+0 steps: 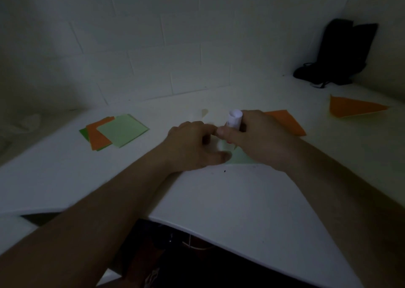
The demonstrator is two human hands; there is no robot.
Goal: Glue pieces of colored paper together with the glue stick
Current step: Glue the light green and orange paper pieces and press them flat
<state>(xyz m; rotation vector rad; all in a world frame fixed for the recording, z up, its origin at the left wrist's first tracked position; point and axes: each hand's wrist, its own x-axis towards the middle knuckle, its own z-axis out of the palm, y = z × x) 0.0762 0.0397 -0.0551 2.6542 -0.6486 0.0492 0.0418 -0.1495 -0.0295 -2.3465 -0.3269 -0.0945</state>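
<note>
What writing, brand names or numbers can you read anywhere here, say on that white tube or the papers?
None can be read.
Glue stick in the right hand: faint marks on its white label, too blurred and dim to read.
Colored paper stack: plain, no print.
Black bag: no legible label.

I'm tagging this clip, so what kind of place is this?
Probably an indoor craft corner, dimly lit: a white table set against a white block wall, with a stack of colored paper on it and a black bag in the corner.
</note>
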